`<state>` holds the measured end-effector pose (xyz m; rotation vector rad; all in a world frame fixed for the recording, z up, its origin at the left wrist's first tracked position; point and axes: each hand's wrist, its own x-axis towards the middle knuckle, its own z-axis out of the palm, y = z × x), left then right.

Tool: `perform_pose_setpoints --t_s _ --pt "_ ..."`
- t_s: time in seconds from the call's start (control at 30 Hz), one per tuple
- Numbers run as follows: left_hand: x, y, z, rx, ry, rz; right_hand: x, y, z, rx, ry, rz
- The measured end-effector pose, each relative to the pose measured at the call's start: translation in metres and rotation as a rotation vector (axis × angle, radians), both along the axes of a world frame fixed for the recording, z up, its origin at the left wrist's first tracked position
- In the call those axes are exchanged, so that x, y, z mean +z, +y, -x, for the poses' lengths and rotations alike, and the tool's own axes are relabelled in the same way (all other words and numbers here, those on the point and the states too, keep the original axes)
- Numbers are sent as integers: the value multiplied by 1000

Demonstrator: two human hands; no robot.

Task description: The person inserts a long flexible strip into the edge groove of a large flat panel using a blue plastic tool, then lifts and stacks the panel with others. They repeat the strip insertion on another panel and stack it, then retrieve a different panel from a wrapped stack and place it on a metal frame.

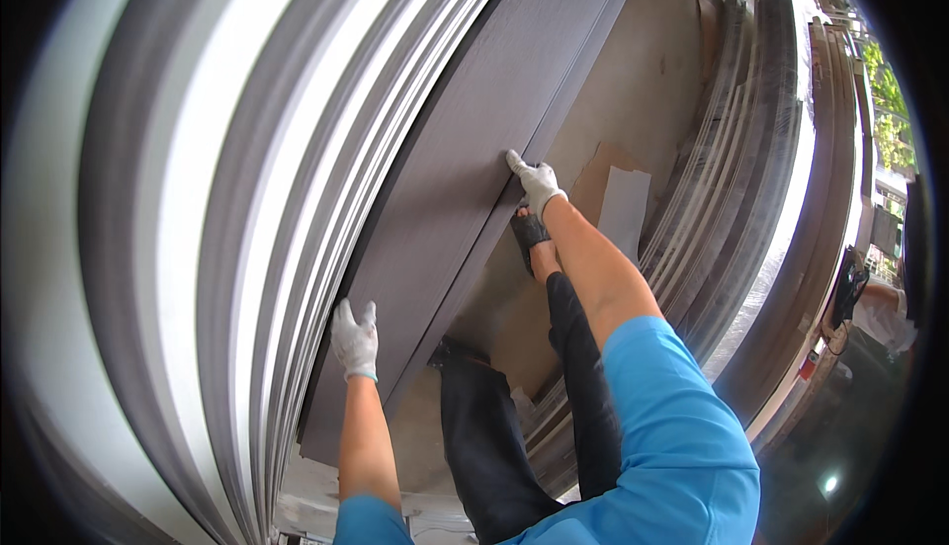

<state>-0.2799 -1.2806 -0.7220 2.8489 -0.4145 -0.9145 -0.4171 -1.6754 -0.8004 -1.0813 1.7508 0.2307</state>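
Here, a long, faintly grained panel (pixel 465 140)

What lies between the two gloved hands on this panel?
Only the bare face of the grey-brown panel, between the left hand and the right hand, as the head view shows.

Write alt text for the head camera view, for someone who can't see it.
A person's left hand and right hand, both in white gloves, touch opposite edges of a long brownish board. Light and dark boards are stacked to the left, a plastic-wrapped stack to the right.
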Motion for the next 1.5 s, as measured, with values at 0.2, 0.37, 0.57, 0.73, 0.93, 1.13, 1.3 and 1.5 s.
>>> perform_pose_setpoints --t_s 0.2,0.37,0.57,0.73,0.93,1.13,1.3,1.5 --pt "-5 6 18 101 87 -73 12 0 -8 22 64 36" --pt "-5 3 12 123 127 -99 11 -3 -5 38 17 19" --pt "-9 -4 10 71 140 -208 -2 -5 -1 91 16 29" --pt "-33 20 23 292 112 -37 11 -20 5 65 -41 -183" --pt "-28 52 94 1496 476 231 36 -34 -17 38 -5 16" --pt "-21 45 124 1580 622 286 30 -37 -12 199 95 -20" --pt "18 -11 95 1160 870 390 13 -46 -3 54 -33 -68" --pt "214 -112 44 -348 -121 402 10 -62 -4 -11 -60 -70"
